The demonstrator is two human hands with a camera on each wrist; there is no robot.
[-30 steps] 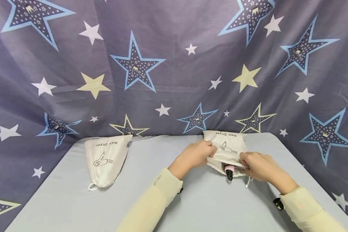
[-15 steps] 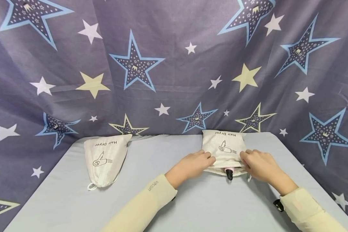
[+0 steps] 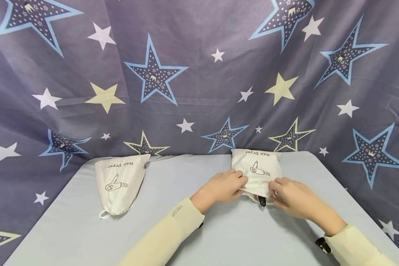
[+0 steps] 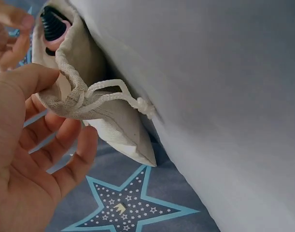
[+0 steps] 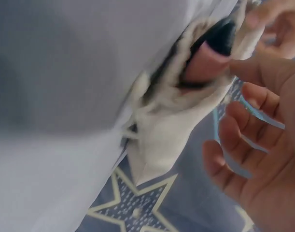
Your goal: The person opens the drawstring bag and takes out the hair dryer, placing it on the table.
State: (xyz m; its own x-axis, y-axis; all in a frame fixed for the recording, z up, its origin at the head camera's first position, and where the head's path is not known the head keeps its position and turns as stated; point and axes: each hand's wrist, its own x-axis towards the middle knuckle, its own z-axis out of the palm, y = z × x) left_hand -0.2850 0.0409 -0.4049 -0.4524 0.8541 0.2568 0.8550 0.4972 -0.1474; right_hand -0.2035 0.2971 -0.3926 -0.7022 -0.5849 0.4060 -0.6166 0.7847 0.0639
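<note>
A white drawstring bag (image 3: pixel 260 169) printed "Hair Dryer" lies toward the back right, its mouth facing me. Inside the mouth sits a pink hair dryer (image 5: pixel 204 67); its black ribbed cord end (image 3: pixel 262 201) pokes out, and the rest is hidden. My left hand (image 3: pixel 222 187) pinches the left side of the bag's rim, thumb on the hem and fingers behind. By the opposite side of the mouth, my right hand (image 3: pixel 294 199) has its thumb at the rim and its other fingers loosely bent, apart from the cloth. The right wrist view is blurred.
A second "Hair Dryer" drawstring bag (image 3: pixel 120 184) lies at the left of the grey-covered table (image 3: pixel 96 240). A white knotted drawstring (image 4: pixel 146 107) hangs beside the left hand. A star-patterned curtain (image 3: pixel 186 103) stands behind and along the sides.
The bag's upper flap has come down over the mouth, so the head view now shows only the black cord end. My right hand has shifted slightly toward me and loosened its fingers.
</note>
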